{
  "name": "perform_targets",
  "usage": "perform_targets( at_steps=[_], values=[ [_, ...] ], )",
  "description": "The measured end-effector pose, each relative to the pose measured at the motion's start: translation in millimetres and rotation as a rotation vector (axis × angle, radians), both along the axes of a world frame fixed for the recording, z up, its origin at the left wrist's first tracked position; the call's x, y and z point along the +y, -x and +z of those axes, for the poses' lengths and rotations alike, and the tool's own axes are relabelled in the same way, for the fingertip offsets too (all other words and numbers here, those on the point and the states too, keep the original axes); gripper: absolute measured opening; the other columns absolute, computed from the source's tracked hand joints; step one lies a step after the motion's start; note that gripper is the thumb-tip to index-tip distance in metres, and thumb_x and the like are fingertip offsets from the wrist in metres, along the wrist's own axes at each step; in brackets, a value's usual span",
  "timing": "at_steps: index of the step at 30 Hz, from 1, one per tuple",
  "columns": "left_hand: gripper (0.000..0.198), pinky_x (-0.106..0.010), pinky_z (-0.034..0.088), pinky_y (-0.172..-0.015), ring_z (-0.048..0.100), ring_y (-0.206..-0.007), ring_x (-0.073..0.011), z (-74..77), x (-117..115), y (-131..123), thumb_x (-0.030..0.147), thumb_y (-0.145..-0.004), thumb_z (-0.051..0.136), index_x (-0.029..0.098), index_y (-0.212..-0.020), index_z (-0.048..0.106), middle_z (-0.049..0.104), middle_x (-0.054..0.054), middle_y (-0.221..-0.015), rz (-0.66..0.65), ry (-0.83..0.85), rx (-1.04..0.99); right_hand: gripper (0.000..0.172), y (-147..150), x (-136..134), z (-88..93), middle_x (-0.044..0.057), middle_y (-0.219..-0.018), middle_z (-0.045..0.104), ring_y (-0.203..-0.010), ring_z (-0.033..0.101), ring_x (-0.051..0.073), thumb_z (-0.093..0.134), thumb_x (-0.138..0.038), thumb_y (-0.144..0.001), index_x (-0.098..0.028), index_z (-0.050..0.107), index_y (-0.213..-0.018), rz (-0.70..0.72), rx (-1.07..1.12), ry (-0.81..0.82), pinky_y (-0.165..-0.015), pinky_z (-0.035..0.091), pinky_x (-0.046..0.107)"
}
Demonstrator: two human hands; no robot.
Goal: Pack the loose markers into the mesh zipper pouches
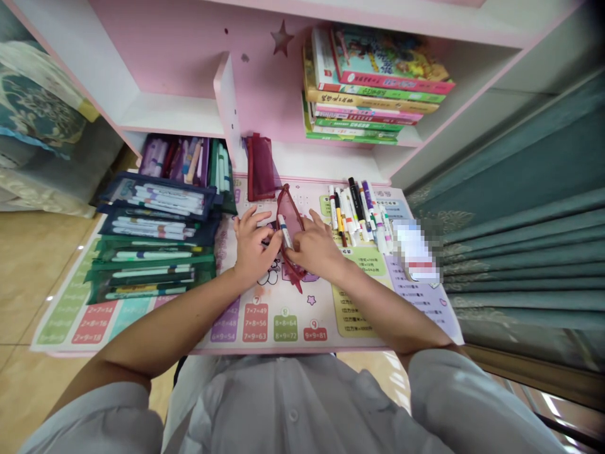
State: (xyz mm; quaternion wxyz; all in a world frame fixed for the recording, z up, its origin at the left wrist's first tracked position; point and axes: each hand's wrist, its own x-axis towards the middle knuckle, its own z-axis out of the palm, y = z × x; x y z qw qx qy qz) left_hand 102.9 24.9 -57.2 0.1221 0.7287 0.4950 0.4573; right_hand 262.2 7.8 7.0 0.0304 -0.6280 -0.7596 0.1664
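Head view: two hands (283, 247) at a red mesh pouch (289, 221)

The see-through pouch lies on a times-table desk mat (278, 321), between the left hand (253, 247) and the right hand (314, 247). A white pen (285, 231) sits on it or partly in it; I cannot tell which. The pouch looks light and soft, so it may flop and fold. Its edge looks like the best place to hold it. The pen looks stiff and smooth, so its middle looks easy to pinch.

The left fingers are bent and the right fingers reach over the pouch. They stand close together, but I cannot tell if they grip. The hands hide part of the pouch. A white thing (416, 252) on the right is too blurred to tell.
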Motion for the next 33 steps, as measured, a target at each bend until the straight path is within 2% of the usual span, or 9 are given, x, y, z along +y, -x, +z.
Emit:
perform_targets(
  at_steps=[9,13,17,20,22,26,29,33],
  values=[
    [0.028,-0.061,0.028,-0.115,0.05,-0.135,-0.0306,-0.4,-0.6,0.8,0.031,-0.09,0.061,0.021,-0.064,0.057,0.07,-0.004,-0.12,0.007,0.001,0.019,0.024,0.3,-0.1,-2.8,0.02,-0.144,0.053,-0.152,0.02,0.043,0.064,-0.038,-0.086,-0.016,0.074,-0.085,0.001,-0.012,0.02,-0.117,0.028,0.067],
    [0.029,-0.062,0.027,-0.115,0.049,-0.135,-0.0317,0.6,-0.6,2.3,0.032,-0.09,0.061,0.022,-0.064,0.057,0.07,-0.005,-0.12,0.0,0.013,0.02,0.019,-7.2,3.9,-2.0,0.015,-0.14,0.058,-0.148,0.032,0.04,0.066,-0.035,-0.084,-0.018,0.072,-0.078,-0.035,0.127,-0.124,-0.116,0.032,0.063],
    [0.03,-0.062,0.027,-0.115,0.048,-0.136,-0.0322,1.9,-0.4,3.1,0.034,-0.091,0.061,0.022,-0.064,0.057,0.07,-0.005,-0.12,-0.01,0.037,0.021,0.022,-34.7,23.0,-3.0,0.013,-0.137,0.061,-0.142,0.041,0.037,0.063,-0.038,-0.086,-0.02,0.071,-0.078,-0.201,0.208,-0.385,-0.116,0.033,0.062],
    [0.031,-0.061,0.027,-0.116,0.048,-0.136,-0.0319,1.9,-0.3,2.7,0.034,-0.09,0.061,0.022,-0.063,0.056,0.07,-0.005,-0.119,-0.009,0.039,0.017,0.02,-61.9,43.1,-12.7,0.017,-0.143,0.055,-0.145,0.031,0.044,0.062,-0.035,-0.083,-0.018,0.071,-0.079,-0.404,0.07,-0.471,-0.111,0.029,0.072],
    [0.031,-0.062,0.027,-0.115,0.049,-0.136,-0.0316,1.6,-0.2,2.5,0.034,-0.09,0.061,0.022,-0.063,0.055,0.07,-0.005,-0.119,-0.006,0.037,0.015,0.023,-75.6,54.3,-22.2,0.019,-0.143,0.054,-0.145,0.027,0.048,0.063,-0.037,-0.081,-0.016,0.072,-0.08,-0.459,-0.026,-0.422,-0.109,0.028,0.074],
    [0.031,-0.062,0.028,-0.115,0.049,-0.135,-0.0312,1.0,-0.1,2.6,0.035,-0.09,0.061,0.021,-0.062,0.056,0.07,-0.005,-0.119,0.006,0.029,0.024,0.028,-84.7,65.9,-36.4,0.021,-0.142,0.053,-0.142,0.03,0.046,0.063,-0.036,-0.08,-0.013,0.074,-0.091,-0.499,-0.133,-0.288,-0.108,0.031,0.069],
    [0.031,-0.062,0.029,-0.114,0.05,-0.134,-0.0312,0.7,-0.1,2.4,0.035,-0.09,0.061,0.022,-0.062,0.057,0.071,-0.004,-0.118,0.006,0.007,0.025,0.032,-83.1,67.4,-40.0,0.022,-0.145,0.05,-0.144,0.029,0.046,0.062,-0.036,-0.081,-0.012,0.074,-0.097,-0.503,-0.17,-0.288,-0.109,0.03,0.069],
    [0.031,-0.062,0.03,-0.114,0.05,-0.134,-0.0312,0.6,-0.1,1.8,0.034,-0.09,0.061,0.022,-0.062,0.056,0.071,-0.004,-0.117,0.007,-0.001,0.024,0.034,-83.1,67.5,-43.8,0.023,-0.142,0.052,-0.143,0.029,0.047,0.058,-0.039,-0.083,-0.012,0.075,-0.096,-0.49,-0.175,-0.327,-0.107,0.03,0.071]
  ],
)
